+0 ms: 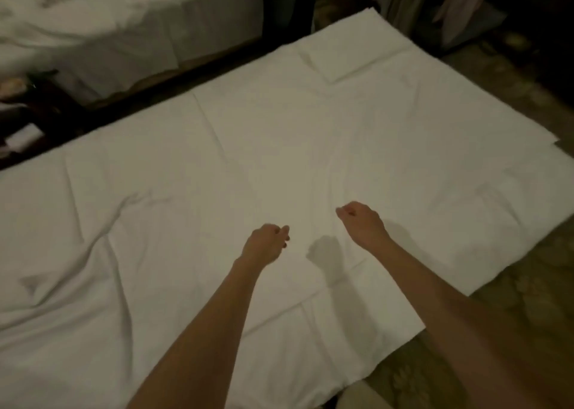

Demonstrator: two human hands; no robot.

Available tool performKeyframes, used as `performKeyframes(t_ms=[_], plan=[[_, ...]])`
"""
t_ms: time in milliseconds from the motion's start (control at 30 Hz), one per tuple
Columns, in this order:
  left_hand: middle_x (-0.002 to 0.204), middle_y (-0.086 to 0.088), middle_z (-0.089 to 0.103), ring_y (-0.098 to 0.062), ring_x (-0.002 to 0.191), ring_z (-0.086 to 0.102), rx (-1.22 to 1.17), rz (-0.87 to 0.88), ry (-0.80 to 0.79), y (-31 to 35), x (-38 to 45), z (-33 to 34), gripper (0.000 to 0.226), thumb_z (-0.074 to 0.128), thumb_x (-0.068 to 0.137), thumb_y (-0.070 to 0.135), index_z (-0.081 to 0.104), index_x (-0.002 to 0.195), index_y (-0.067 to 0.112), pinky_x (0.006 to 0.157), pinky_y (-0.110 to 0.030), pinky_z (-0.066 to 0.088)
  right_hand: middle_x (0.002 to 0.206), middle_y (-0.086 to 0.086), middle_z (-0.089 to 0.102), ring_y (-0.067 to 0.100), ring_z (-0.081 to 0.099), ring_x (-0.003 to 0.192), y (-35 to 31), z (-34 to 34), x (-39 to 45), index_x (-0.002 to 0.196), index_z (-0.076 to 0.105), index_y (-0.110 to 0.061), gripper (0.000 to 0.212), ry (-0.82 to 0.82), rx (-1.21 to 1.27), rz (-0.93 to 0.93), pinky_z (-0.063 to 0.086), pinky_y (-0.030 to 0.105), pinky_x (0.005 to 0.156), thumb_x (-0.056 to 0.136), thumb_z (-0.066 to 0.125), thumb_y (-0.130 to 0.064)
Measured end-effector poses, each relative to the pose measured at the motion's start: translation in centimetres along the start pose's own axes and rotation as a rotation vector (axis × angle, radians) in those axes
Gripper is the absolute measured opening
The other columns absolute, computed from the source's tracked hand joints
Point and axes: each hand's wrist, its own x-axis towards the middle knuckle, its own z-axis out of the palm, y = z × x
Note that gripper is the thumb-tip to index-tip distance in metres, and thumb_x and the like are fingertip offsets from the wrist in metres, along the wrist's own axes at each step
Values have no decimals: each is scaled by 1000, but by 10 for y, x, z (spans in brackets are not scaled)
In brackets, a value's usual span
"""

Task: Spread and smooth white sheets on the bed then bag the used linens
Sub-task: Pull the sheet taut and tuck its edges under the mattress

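A white sheet (279,147) lies spread wide over the bed, mostly flat, with long creases on its left part and a small folded-over flap (337,62) near the far end. My left hand (267,243) hovers above the sheet's near middle, fingers curled in, nothing visible in them. My right hand (362,219) hangs a little farther out, curled into a loose fist and also holding nothing. Both hands cast shadows on the sheet below them. No bag is in view.
A second bed (124,35) with rumpled white linen stands at the upper left, across a dark gap. A dark bedside table (28,119) sits at the left edge. Patterned carpet (512,284) runs along the right, and curtains (435,7) hang at the top right.
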Motion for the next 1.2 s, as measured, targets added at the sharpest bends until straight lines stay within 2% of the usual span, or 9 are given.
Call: performKeyframes(t_ms=[200, 333, 500, 567, 667, 833, 933, 1100, 1200], plan=[[105, -5, 69, -25, 98, 64, 307, 175, 50, 60, -47, -40, 43, 39, 101, 44, 68, 105, 12, 87, -34, 47, 129, 9, 54, 26, 53, 116, -64, -67, -57, 130, 49, -12, 42, 109, -214, -252, 42, 39, 98, 100, 43, -41], [105, -6, 70, -24, 99, 64, 417, 248, 52, 100, -71, -31, 41, 42, 100, 41, 68, 106, 9, 86, -33, 47, 131, 8, 51, 27, 50, 119, -63, -104, -89, 135, 45, -15, 46, 206, -384, -296, 40, 40, 97, 100, 38, -44], [113, -10, 67, -26, 105, 61, 478, 346, 82, 166, -102, -15, 42, 41, 101, 43, 63, 108, 9, 90, -34, 45, 131, 6, 53, 26, 50, 120, -1, -134, -119, 134, 43, -14, 46, 191, -559, -243, 36, 39, 98, 101, 32, -45], [119, -10, 65, -26, 110, 59, 434, 372, 122, 199, -111, -8, 46, 40, 100, 47, 59, 119, 9, 95, -36, 46, 128, 5, 57, 24, 52, 119, 32, -148, -125, 133, 42, -14, 45, 182, -630, -227, 35, 39, 99, 101, 31, -44], [124, -9, 63, -27, 112, 58, 399, 444, 197, 254, -126, 14, 50, 40, 100, 49, 56, 127, 10, 97, -38, 46, 106, 7, 66, 22, 64, 100, 81, -180, -130, 121, 46, -14, 54, 291, -706, -239, 44, 40, 88, 92, 21, -52], [99, -9, 64, -23, 88, 57, 440, 564, 317, 341, -158, 73, 43, 36, 102, 44, 59, 96, 8, 79, -33, 41, 132, 5, 53, 24, 51, 121, 145, -257, -135, 134, 41, -13, 49, 118, -817, -118, 36, 37, 99, 101, 30, -48], [87, -3, 54, -21, 83, 53, 452, 575, 391, 371, -171, 114, 44, 36, 102, 43, 61, 101, 6, 75, -33, 39, 135, 6, 51, 25, 49, 124, 165, -302, -139, 135, 41, -13, 49, 114, -813, -134, 36, 38, 101, 102, 30, -47], [94, -5, 62, -20, 81, 53, 543, 529, 354, 387, -174, 177, 40, 35, 101, 43, 58, 96, 10, 75, -30, 40, 132, 7, 53, 24, 51, 121, 181, -362, -142, 133, 43, -13, 50, 169, -766, -154, 38, 37, 102, 101, 30, -49], [107, -7, 65, -22, 88, 57, 610, 506, 308, 399, -166, 206, 42, 34, 102, 42, 60, 109, 10, 78, -30, 42, 134, 7, 51, 25, 49, 122, 170, -400, -134, 134, 42, -14, 50, 223, -735, -189, 37, 40, 103, 101, 29, -50]])
